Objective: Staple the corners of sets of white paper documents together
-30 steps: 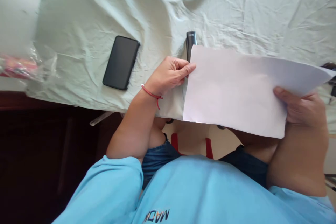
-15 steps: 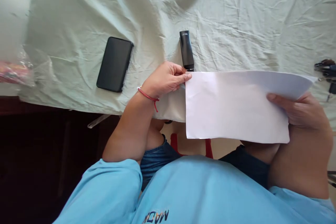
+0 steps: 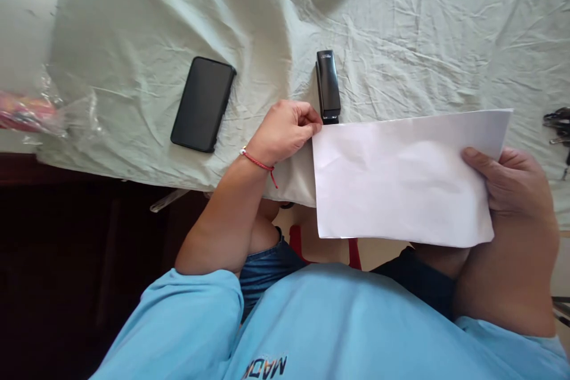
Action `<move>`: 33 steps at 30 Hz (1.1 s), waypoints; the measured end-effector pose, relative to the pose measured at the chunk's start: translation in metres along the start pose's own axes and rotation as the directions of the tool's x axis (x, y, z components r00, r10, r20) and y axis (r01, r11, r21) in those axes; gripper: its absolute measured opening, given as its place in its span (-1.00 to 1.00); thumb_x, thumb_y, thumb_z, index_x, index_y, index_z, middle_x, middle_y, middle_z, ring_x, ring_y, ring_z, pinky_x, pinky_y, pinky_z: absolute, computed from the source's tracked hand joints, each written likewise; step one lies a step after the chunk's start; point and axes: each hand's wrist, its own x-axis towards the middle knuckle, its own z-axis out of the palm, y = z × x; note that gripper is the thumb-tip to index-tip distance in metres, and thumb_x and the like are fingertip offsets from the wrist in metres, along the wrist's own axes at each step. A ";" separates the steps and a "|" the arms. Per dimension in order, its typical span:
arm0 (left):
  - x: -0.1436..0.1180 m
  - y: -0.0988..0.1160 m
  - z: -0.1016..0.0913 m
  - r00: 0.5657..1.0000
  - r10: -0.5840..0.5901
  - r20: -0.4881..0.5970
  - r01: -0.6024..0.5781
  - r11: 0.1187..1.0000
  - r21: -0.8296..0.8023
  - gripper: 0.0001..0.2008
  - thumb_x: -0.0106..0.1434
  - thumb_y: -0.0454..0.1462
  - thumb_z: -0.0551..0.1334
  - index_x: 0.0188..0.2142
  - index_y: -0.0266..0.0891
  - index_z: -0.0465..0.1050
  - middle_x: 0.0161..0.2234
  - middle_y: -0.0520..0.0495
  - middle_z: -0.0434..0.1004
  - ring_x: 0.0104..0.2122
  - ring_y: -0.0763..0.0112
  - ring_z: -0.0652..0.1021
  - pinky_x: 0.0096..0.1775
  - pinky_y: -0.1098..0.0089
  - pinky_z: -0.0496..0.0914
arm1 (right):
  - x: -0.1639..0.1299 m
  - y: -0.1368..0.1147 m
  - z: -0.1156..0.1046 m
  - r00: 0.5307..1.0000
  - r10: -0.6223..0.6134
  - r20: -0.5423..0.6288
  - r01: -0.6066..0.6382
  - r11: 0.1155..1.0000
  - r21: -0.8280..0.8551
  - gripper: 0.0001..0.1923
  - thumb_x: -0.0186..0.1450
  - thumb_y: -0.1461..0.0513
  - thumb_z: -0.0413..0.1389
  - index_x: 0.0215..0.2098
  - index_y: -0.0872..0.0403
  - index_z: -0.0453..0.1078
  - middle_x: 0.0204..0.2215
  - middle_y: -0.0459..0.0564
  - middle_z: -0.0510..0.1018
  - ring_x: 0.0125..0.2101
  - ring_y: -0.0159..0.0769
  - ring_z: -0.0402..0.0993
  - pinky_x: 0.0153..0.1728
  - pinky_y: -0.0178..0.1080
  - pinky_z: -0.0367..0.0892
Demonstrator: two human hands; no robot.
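Observation:
White paper (image 3: 401,184), perhaps more than one sheet, is held out flat between my hands over the table's front edge. My left hand (image 3: 289,127) pinches its upper left corner. At the right end my right hand (image 3: 512,181) grips it with the thumb on top and the fingers hidden underneath. Just beyond the paper's top left edge lies a black stapler (image 3: 328,84), its near end close to my left fingertips. Whether the paper touches the stapler I cannot tell.
A black phone (image 3: 203,104) lies left of the stapler on the pale green tablecloth (image 3: 401,29). At the far left is a clear plastic bag (image 3: 31,113) with something red inside. What look like keys (image 3: 559,124) sit at the right edge.
The paper's upper right part has flattened out, and my right hand has shifted slightly. The stapler, phone and other table items appear a little farther right or higher, as the view shifted.

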 end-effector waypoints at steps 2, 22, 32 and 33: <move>0.002 -0.001 0.004 0.997 -0.030 -0.076 0.028 0.999 -0.025 -0.92 0.21 -0.36 0.36 -0.30 -0.15 0.53 -0.54 0.08 0.50 -0.44 0.35 0.48 -0.36 0.30 0.28 | 0.000 -0.001 0.004 1.000 -0.008 0.002 0.008 1.000 0.020 -0.24 -0.27 -0.05 0.67 -0.20 0.13 0.65 -0.34 0.05 0.69 -0.53 -0.23 0.57 -0.58 -0.26 0.53; 0.010 -0.002 0.019 0.965 -0.095 -0.244 0.074 0.993 -0.094 -0.69 0.24 -0.50 0.32 -0.25 -0.07 0.29 -0.53 0.14 0.43 -0.43 0.32 0.49 -0.31 0.25 0.31 | 0.002 -0.007 0.012 1.000 0.027 -0.012 -0.026 0.995 0.092 -0.36 -0.24 0.07 0.64 -0.24 0.14 0.66 -0.38 0.05 0.67 -0.58 -0.26 0.51 -0.62 -0.26 0.50; 0.001 0.001 0.013 0.860 0.341 -0.379 -0.323 0.940 0.112 -0.79 0.32 -0.37 0.32 -0.07 -0.11 0.61 0.03 -0.14 0.67 0.04 0.14 0.63 0.01 0.17 0.54 | 0.007 -0.006 0.013 0.998 -0.016 -0.053 0.023 0.991 0.132 -0.47 -0.13 0.17 0.58 -0.20 0.16 0.66 -0.33 0.06 0.68 -0.55 -0.29 0.53 -0.57 -0.29 0.54; 0.000 0.002 0.013 0.840 0.401 -0.366 -0.387 0.915 0.113 -0.78 0.35 -0.34 0.32 -0.05 -0.10 0.64 0.07 -0.16 0.68 0.12 0.10 0.61 0.09 0.12 0.54 | 0.007 -0.006 0.013 0.998 -0.016 -0.053 0.023 0.991 0.132 -0.46 -0.14 0.17 0.58 -0.20 0.16 0.66 -0.34 0.06 0.68 -0.56 -0.29 0.53 -0.58 -0.29 0.53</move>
